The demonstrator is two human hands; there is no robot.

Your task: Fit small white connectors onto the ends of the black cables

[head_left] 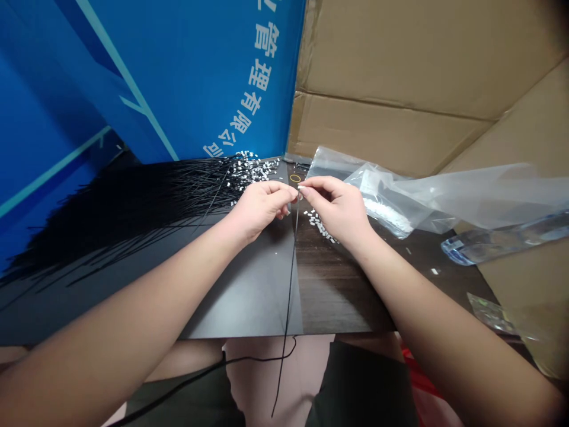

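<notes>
The left hand point(260, 207) and right hand point(335, 207) meet in front of the person, both nearly closed, with their fingertips point(284, 191) pinched together around the upper end of a thin black cord point(291, 279). The fingers hide exactly how the cord is gripped, and whether a small piece sits between them. The cord hangs straight down from the hands, past the table's front edge, and curls loosely over the person's lap. Left of the left hand, a dense fan of black cords point(133, 213) lies spread across a dark grey sheet point(240, 290) on the table point(338, 284). Small white pieces point(255, 169) are heaped just beyond the left hand, at the cords' tips, and more white pieces point(317, 225) lie scattered just below the right hand. Right of the right hand lies a clear plastic bag point(382, 201) holding white pieces. A blue printed banner point(178, 71) stands beyond the left hand, and brown cardboard point(391, 65) rises beyond the right.
</notes>
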